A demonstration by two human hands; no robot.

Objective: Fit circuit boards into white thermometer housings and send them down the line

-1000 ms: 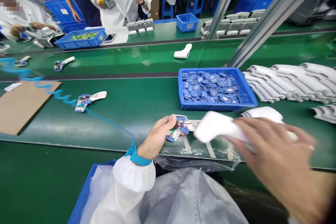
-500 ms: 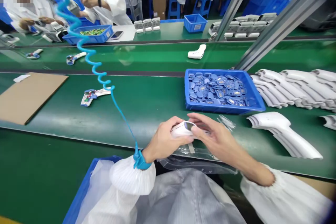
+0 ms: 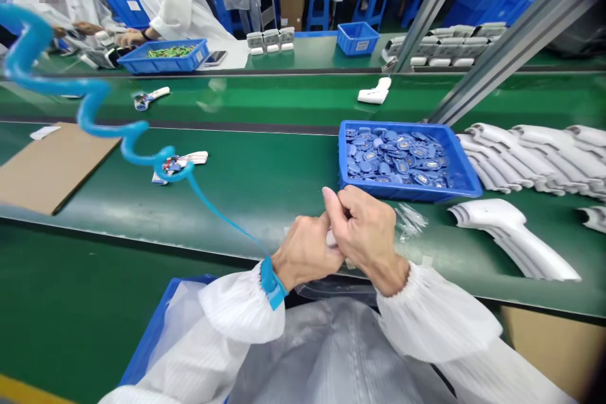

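Where a white casing (image 3: 331, 239) shows, below centre: left hand (image 3: 308, 249) gripping it, right hand (image 3: 367, 227) curled closed against it.
Blue tray (image 3: 416, 192): centre right.

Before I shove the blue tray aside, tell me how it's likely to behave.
The blue tray looks fairly stiff, judging by its straight walls. Being broad and shallow on the green bench, it probably won't tip. The loose blue parts heaped inside may shift if it's jolted.

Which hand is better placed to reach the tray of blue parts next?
Probably the right hand, nearer the tray; the left hand is farther, its wrist strap on a coiled cord.
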